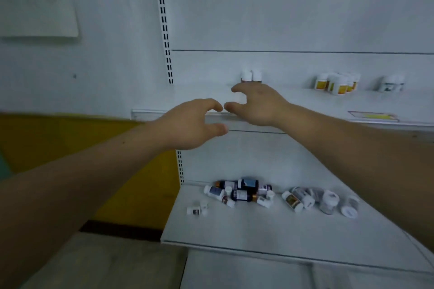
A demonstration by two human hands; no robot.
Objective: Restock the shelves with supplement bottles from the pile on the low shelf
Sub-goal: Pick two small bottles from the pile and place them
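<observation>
My left hand (187,124) and right hand (256,103) hover empty, fingers loosely spread. A careless reach could topple the two white-capped bottles (250,76) on the white upper shelf (305,101).

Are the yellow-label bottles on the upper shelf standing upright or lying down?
Upright. The yellow-label bottles stand on the upper shelf with white caps on top, labels facing forward.

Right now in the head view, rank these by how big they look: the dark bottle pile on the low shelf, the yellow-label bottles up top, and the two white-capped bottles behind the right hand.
1. Dark bottle pile
2. Yellow-label bottles
3. Two white-capped bottles, partly hidden by the right hand, so unsure
</observation>
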